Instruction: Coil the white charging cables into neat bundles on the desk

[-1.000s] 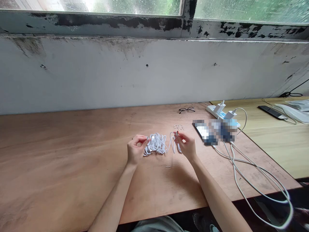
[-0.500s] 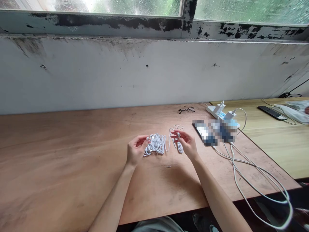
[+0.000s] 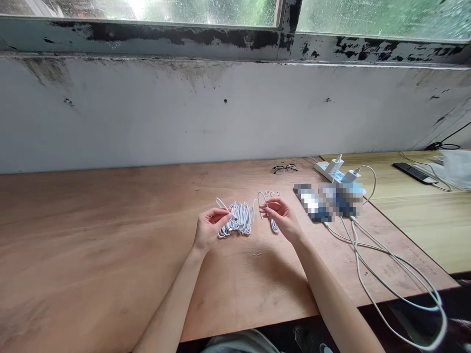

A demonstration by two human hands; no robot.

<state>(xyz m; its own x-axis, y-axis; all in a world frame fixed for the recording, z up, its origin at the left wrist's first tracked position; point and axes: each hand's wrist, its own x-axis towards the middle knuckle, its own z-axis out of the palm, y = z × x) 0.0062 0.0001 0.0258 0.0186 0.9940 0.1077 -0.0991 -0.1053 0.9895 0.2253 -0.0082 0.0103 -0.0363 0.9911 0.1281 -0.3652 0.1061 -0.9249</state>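
A tangled bundle of thin white cable (image 3: 240, 219) lies on the plywood table (image 3: 110, 245) between my hands. My left hand (image 3: 211, 228) pinches a strand of it at the bundle's left side, and a short loop stands up past the fingers. My right hand (image 3: 278, 215) holds another strand between finger and thumb, at a raised loop on the bundle's right. A small pile of pale, thin pieces (image 3: 273, 194) lies just beyond my right hand. Their exact kind is too small to tell.
Black-rimmed glasses (image 3: 285, 168) lie further back. To the right stand a white power strip (image 3: 327, 169) with chargers, two pixelated devices (image 3: 327, 203), and grey cables (image 3: 386, 274) trailing over the table's front edge. A lighter wooden table (image 3: 415, 230) adjoins at right.
My left hand has drawn a strand up out of the bundle, which now shows as a loop at its upper left. My right hand has shifted slightly left.
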